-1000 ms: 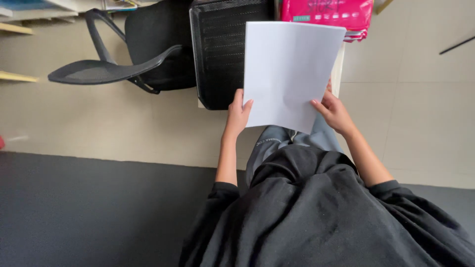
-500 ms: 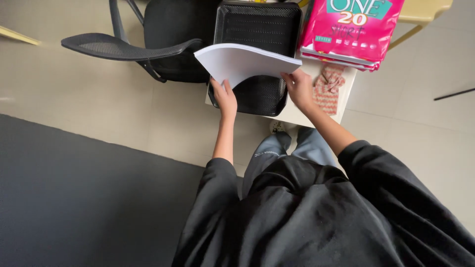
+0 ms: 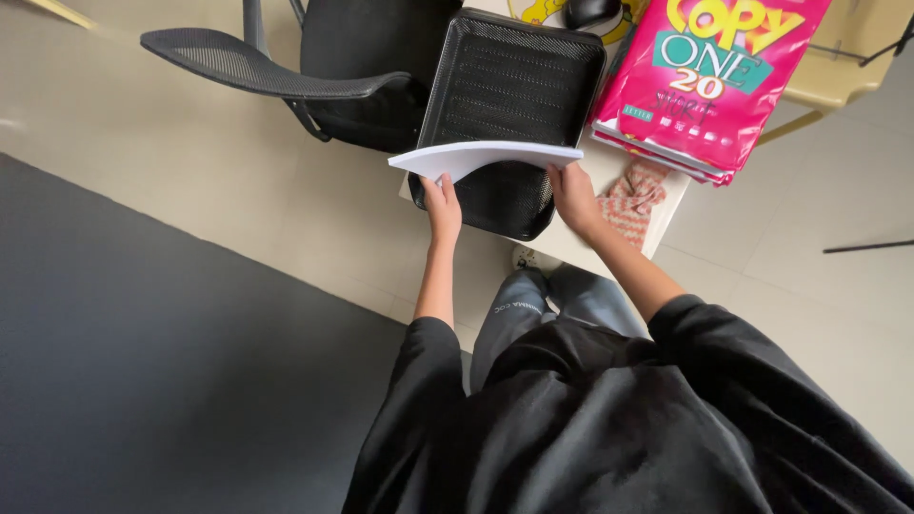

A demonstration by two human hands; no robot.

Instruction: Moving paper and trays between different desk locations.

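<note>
Both hands clamped on a thin stack of white paper sheets, held nearly flat and slightly bowed, just above centre of frame. Left hand grips the near-left corner, right hand the near-right edge; hands well apart. Stack sits above the near part of a black rectangular mesh tray, which lies on the pale tabletop; can't tell if paper touches the tray. Upper right: pink plastic-wrapped ream of paper just beside the tray. Below it, near the right hand, a pink-and-white knitted cloth. Upper left: black mesh office chair on the beige tiled floor; dark mat at lower left.
</note>
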